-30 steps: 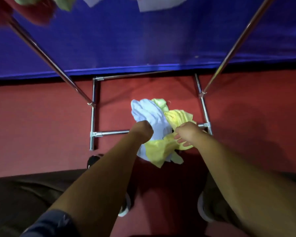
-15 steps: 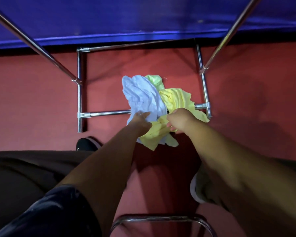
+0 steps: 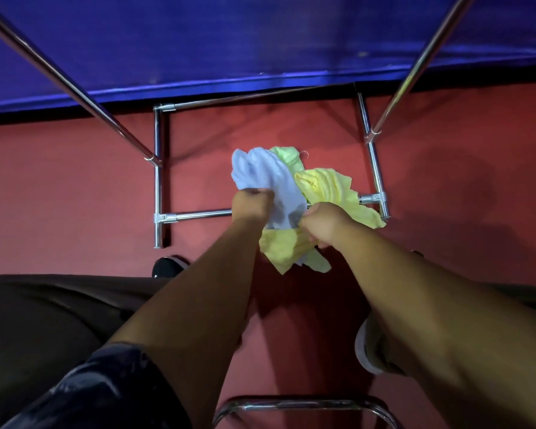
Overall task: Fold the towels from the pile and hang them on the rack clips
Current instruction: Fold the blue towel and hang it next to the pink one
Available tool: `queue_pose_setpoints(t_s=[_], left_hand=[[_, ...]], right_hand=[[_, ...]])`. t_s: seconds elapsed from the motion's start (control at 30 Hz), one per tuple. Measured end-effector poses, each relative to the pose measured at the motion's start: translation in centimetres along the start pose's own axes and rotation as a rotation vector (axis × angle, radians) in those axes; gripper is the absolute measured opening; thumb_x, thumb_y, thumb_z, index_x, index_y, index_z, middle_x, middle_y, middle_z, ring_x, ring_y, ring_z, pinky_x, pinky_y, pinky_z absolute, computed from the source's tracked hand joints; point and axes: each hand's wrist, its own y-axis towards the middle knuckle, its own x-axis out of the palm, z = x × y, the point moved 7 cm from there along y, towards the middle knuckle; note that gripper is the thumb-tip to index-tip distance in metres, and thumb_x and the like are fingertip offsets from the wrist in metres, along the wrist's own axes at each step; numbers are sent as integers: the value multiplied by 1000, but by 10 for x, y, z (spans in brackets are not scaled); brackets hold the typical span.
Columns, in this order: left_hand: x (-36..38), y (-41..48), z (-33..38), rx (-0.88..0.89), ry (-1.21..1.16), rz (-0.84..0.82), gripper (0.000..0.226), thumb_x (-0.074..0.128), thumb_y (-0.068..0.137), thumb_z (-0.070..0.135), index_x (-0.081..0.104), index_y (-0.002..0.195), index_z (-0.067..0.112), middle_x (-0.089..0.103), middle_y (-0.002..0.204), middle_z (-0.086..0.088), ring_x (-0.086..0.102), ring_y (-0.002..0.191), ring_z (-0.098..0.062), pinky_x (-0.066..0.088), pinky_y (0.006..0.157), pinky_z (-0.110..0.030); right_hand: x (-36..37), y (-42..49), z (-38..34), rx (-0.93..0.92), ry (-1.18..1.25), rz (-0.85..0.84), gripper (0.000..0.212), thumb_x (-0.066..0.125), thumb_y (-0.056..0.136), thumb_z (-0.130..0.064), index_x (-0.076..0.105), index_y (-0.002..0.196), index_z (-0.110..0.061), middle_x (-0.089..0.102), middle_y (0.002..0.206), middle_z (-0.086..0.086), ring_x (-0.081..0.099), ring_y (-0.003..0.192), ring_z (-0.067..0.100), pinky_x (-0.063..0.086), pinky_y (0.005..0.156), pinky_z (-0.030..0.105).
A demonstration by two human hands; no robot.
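Observation:
A small pile of crumpled towels lies on the red floor inside the chrome base of the rack (image 3: 158,181). On top is a pale lavender-white towel (image 3: 268,174). Beside and under it are yellow towels (image 3: 328,187) and a light green one (image 3: 287,154). My left hand (image 3: 250,205) grips the left edge of the white towel. My right hand (image 3: 321,222) pinches cloth where the white towel's lower end meets the yellow one; which cloth it holds is unclear. The rack's clips are out of view.
Two slanted chrome rack poles (image 3: 415,69) rise at left and right. A blue cloth wall (image 3: 260,41) stands behind. My knees and dark shoe (image 3: 167,267) are at the left. A curved chrome bar (image 3: 304,404) sits at the bottom edge.
The view tilted down and hanging cloths left the frame. My left hand shifted onto the white towel's left edge and gripped it. My right hand moved in from the yellow towel toward the white one.

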Motion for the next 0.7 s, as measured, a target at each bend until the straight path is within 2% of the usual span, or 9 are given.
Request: queue_pose_setpoints(t_s=[0.07, 0.13, 0.2, 0.3, 0.37, 0.43, 0.53, 0.6, 0.7], left_hand=[[-3, -6, 16, -17, -145, -44, 16, 63, 84, 17, 68, 74, 5, 71, 81, -18, 76, 84, -39, 65, 77, -44], [-5, -15, 33, 8, -285, -107, 21, 63, 87, 15, 72, 98, -1, 73, 99, -23, 78, 93, -44, 66, 83, -58], [-13, -32, 52, 23, -423, -110, 27, 62, 92, 10, 67, 113, -6, 69, 95, -21, 74, 83, -36, 68, 76, -53], [-30, -65, 87, 49, -476, -88, 11, 53, 92, -5, 61, 87, 0, 53, 69, -14, 54, 55, -24, 51, 50, -29], [-43, -84, 107, 60, -484, -66, 20, 52, 93, -7, 54, 76, 4, 43, 55, -8, 42, 40, -17, 39, 47, -23], [-56, -104, 127, 88, -510, -88, 29, 52, 96, -8, 51, 71, 7, 40, 43, -5, 40, 32, -15, 39, 40, -19], [-75, -132, 162, 214, -452, -129, 29, 56, 98, -4, 57, 76, 15, 56, 61, -1, 54, 49, -13, 47, 45, -19], [-96, -157, 187, 328, -368, -94, 26, 58, 98, -2, 64, 85, 19, 63, 76, 0, 59, 63, -14, 51, 55, -22], [-124, -203, 222, 443, -389, -154, 25, 51, 99, -5, 71, 96, 10, 72, 88, -6, 61, 70, -20, 51, 61, -25]], right_hand=[[1, -8, -12, -66, 18, -14, 23, 71, 96, -26, 68, 118, -21, 68, 97, 5, 71, 99, 33, 61, 87, 45], [-2, -14, -22, -109, 76, -6, 50, 79, 89, -32, 65, 137, -26, 70, 115, 2, 70, 104, 26, 56, 88, 39], [-8, -27, -36, -158, 154, -1, 47, 79, 90, -30, 66, 135, -26, 74, 116, 1, 69, 99, 20, 51, 81, 34], [-23, -53, -58, -214, 235, 54, 20, 75, 87, -28, 72, 106, -23, 75, 99, 3, 69, 94, 24, 51, 81, 37], [-35, -74, -72, -249, 287, 127, 23, 72, 83, -33, 72, 101, -19, 77, 96, 4, 72, 92, 27, 56, 83, 39], [-46, -98, -91, -309, 321, 172, 37, 69, 74, -44, 74, 100, -18, 80, 97, 5, 77, 96, 30, 61, 86, 46], [-65, -140, -124, -412, 330, 235, 36, 66, 78, -43, 76, 100, -17, 82, 100, 7, 79, 101, 30, 62, 89, 46], [-81, -178, -146, -500, 300, 274, 17, 66, 95, -30, 76, 102, -19, 80, 97, 3, 75, 90, 21, 57, 75, 34], [-108, -229, -169, -614, 260, 355, 9, 66, 99, -28, 73, 97, -23, 69, 84, -7, 60, 76, 13, 44, 63, 27]])
